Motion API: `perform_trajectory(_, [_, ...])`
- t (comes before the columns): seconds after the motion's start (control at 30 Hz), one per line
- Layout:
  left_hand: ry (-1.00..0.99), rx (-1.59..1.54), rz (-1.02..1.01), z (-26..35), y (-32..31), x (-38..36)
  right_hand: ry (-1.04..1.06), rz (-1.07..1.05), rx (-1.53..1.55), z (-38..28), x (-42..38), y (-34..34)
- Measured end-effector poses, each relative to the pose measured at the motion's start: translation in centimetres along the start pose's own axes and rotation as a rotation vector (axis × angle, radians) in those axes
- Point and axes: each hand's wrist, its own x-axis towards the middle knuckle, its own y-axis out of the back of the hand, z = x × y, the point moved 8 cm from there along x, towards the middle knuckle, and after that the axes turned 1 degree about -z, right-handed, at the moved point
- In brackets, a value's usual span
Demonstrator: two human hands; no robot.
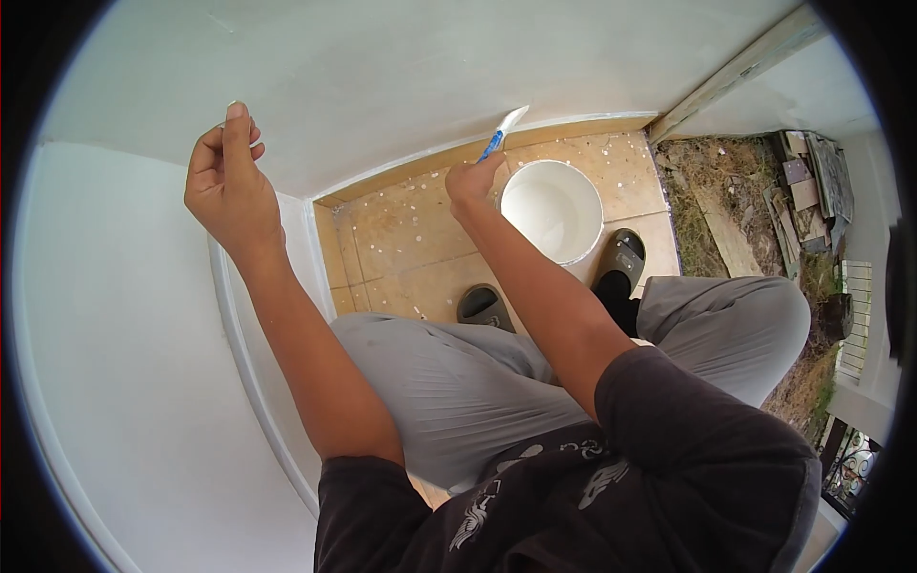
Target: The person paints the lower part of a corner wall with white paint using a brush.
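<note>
My right hand (475,181) is closed around the blue handle of a small paintbrush (504,130), whose white tip points up toward the lower wall. Just to the right of that hand, a round white bucket (552,211) with a pale inside stands on the floor tiles. My left hand (225,181) is raised in front of the wall (353,76), with fingers curled and the thumb pressed against them. A thin whitish edge shows at its thumb tip; whatever is pinched there is too small to make out.
Tan floor tiles (401,234) with white specks meet a tan skirting strip (411,164) along the wall. My sandals (621,256) are close to the bucket. At the right, beyond the tiles, are dry ground and stacked boards (804,191). A side wall (115,315) rises at left.
</note>
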Motion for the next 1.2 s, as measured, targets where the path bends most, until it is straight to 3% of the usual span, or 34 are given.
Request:
perform_trajectory(0.03, [0.0, -0.005, -0.005, 0.0, 0.0, -0.1, -0.016, -0.048, 0.096, 0.3, 0.2, -1.2])
perform_trajectory(0.23, [0.012, 0.018, -0.008, -0.1, -0.1, 0.1, 0.441, -0.354, -0.218, 1.8, -6.5, -5.0])
perform_trajectory(0.43, [0.025, 0.019, -0.01, -0.3, -0.1, 0.2, 0.644, -0.686, -0.278, 1.3, -7.3, -5.9])
perform_trajectory(0.73, [0.045, 0.038, -0.021, -0.4, -0.4, 0.1, 0.381, -0.506, -0.512, -7.7, 4.6, 7.8])
perform_trajectory(0.87, [0.039, 0.026, -0.013, -0.1, -0.4, 0.0, 0.249, -0.481, -0.449, -7.6, 9.3, 13.5])
perform_trajectory(1.07, [0.033, 0.029, -0.037, 0.2, -1.0, -0.2, 0.214, -0.112, -0.429, -2.8, 16.8, 23.5])
perform_trajectory(1.2, [0.033, 0.036, -0.052, -0.1, -1.5, -0.2, 0.198, 0.096, -0.386, -3.4, 16.1, 26.7])
